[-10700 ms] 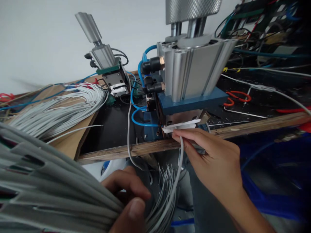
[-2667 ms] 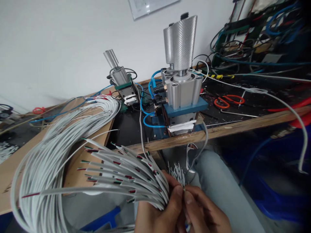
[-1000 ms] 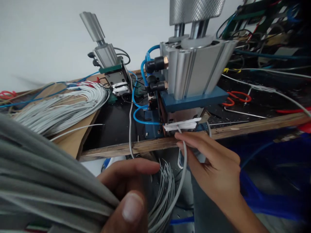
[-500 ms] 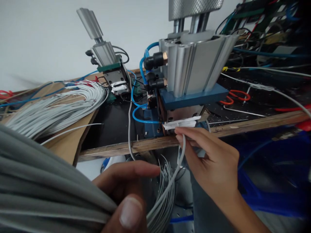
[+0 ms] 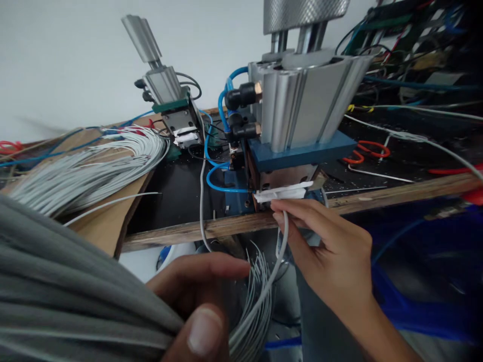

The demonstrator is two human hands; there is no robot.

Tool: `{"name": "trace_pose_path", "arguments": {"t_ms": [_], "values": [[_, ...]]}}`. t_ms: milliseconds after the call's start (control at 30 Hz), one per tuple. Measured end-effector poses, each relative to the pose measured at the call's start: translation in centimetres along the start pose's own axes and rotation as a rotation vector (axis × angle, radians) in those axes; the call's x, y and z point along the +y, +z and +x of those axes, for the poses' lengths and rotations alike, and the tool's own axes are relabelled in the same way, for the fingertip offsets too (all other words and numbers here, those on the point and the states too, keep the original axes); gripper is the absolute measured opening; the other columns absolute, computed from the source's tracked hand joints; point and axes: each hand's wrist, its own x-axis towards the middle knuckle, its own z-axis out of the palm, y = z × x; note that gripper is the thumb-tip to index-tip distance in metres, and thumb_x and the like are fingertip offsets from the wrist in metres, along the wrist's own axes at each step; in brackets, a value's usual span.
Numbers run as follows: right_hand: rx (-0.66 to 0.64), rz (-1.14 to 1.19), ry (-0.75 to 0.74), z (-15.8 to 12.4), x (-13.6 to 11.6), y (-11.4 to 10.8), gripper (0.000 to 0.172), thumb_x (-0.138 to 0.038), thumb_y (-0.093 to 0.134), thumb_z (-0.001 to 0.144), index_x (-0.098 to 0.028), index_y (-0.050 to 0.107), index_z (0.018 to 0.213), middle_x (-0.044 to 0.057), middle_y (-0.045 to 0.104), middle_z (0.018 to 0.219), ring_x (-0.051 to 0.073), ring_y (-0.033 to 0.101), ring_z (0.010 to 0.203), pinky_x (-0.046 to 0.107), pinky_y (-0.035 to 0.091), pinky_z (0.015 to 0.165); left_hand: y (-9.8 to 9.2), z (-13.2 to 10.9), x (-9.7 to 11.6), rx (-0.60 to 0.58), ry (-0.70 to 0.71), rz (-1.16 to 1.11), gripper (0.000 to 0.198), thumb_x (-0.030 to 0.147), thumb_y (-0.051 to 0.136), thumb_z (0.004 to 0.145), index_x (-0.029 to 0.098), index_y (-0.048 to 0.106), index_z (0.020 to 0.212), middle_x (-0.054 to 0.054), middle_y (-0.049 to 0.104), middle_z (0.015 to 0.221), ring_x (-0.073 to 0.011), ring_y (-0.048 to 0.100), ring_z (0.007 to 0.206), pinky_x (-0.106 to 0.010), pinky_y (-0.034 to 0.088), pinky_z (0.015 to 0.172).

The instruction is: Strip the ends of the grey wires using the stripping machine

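My left hand (image 5: pixel 204 306), low in the middle, is closed round a thick bundle of grey cables (image 5: pixel 75 286) that fills the lower left. Its index finger stretches out to the right. A single grey cable (image 5: pixel 277 264) curves up from below to my right hand (image 5: pixel 324 251), which pinches it near the end between thumb and fingers. Those fingertips are right at the white-taped jaw (image 5: pixel 285 192) of a pneumatic press (image 5: pixel 302 105) with a blue plate. The cable's tip is hidden behind the fingers. More cable ends (image 5: pixel 256 286) hang between my hands.
A second, smaller press (image 5: pixel 166 95) stands farther back left. Beside it a coil of pale cables (image 5: pixel 98 161) lies on cardboard (image 5: pixel 109 226). Blue air hoses (image 5: pixel 209 171) run between the presses. The bench's wooden edge (image 5: pixel 169 234) crosses in front; orange-red handles (image 5: pixel 368 151) lie at right.
Almost nothing differs. The view has shifted very slightly, and both hands keep their hold on the cables.
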Motion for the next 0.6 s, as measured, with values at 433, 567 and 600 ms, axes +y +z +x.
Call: {"name": "trace_pose_path", "arguments": {"t_ms": [433, 567, 600], "values": [[-0.024, 0.001, 0.006, 0.16, -0.17, -0.25, 0.023, -0.009, 0.065, 0.093, -0.023, 0.072, 0.111, 0.002, 0.079, 0.102, 0.017, 0.076, 0.088, 0.031, 0.062, 0.081, 0.13, 0.07, -0.07, 0.021, -0.022, -0.046, 0.041, 0.060, 0.093, 0.044, 0.034, 0.085, 0.075, 0.003, 0.036, 0.039, -0.0068, 0.017, 0.036, -0.021, 0.008, 0.038], [-0.023, -0.016, 0.008, 0.12, -0.15, -0.20, 0.025, -0.009, 0.065, 0.093, -0.025, 0.071, 0.111, 0.001, 0.079, 0.103, 0.016, 0.076, 0.089, 0.031, 0.062, 0.083, 0.15, 0.05, 0.08, 0.023, -0.021, -0.030, 0.046, 0.058, 0.096, 0.038, 0.034, 0.085, 0.076, 0.004, 0.035, 0.040, -0.0069, 0.017, 0.038, -0.023, 0.010, 0.039], [-0.023, -0.011, 0.005, 0.11, -0.15, -0.20, 0.025, -0.009, 0.064, 0.094, -0.025, 0.071, 0.111, 0.001, 0.079, 0.103, 0.017, 0.075, 0.089, 0.031, 0.062, 0.083, 0.14, 0.05, 0.05, 0.024, -0.020, -0.023, 0.046, 0.057, 0.097, 0.038, 0.035, 0.085, 0.076, 0.004, 0.034, 0.041, -0.0072, 0.017, 0.038, -0.023, 0.009, 0.040]]}}
